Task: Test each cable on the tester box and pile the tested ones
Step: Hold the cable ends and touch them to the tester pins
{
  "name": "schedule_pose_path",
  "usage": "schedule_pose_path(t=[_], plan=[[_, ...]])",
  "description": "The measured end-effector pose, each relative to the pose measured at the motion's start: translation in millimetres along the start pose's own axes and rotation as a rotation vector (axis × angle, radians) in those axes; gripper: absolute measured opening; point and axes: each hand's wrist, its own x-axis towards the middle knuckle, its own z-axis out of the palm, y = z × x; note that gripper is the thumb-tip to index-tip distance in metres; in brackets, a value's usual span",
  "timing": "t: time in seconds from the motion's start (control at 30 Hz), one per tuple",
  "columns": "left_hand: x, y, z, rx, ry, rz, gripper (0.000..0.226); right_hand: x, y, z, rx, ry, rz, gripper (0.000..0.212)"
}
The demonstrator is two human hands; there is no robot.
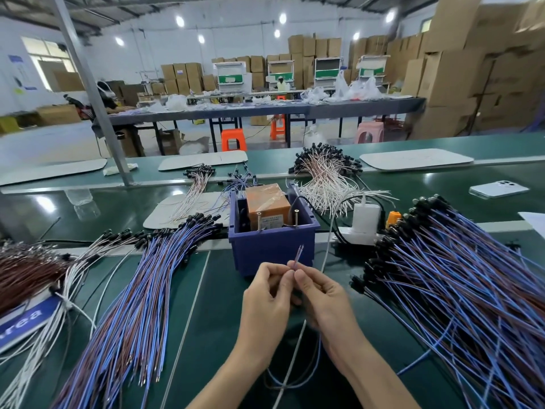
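Bright overhead lamps (180, 21); glare on table (224, 290); edges warped, blurred.

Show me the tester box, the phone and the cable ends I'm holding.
tester box (272, 246): head view, blue front wall.
phone (498, 188): head view, white back.
cable ends (299, 251): head view, bare tips above the fingers.

Both forearms are bare all the way to the bottom edge, so no sleeves showing. Left hand (267, 293) and right hand (320, 293) have no gloves, rings or watch, and the nails are short and plain.
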Motion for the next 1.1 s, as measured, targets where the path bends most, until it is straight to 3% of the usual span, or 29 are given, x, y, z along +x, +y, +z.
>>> schedule_pose_path(t=[0.23,0.4,0.6,0.7,0.83,1.1], plan=[[11.3,-11.3,-0.4,-0.089,0.028,-0.049,0.014,18.0,3.4,6.0,-0.090,0.004,0.036,0.020],[14.0,-22.1,-2.0,0.069,0.077,0.109,0.009,27.6,5.9,7.5,-0.183,0.024,0.030,0.020],[28.8,-28.9,-20.1,0.286,0.357,0.260,0.009,46.0,3.5,-7.7,-0.418,0.342,-0.399,0.013],[41.2,-32.9,-27.3,0.354,0.420,0.272,0.008,51.9,7.8,-8.6,-0.583,0.449,-0.521,0.011],[45.2,-39.4,-26.3,0.398,0.433,0.276,0.008,59.6,17.6,-4.3,-0.709,0.469,-0.624,0.011],[47.4,-40.6,-25.9,0.473,0.444,0.285,0.005,62.4,21.0,-6.2,-0.742,0.447,-0.651,0.010]])
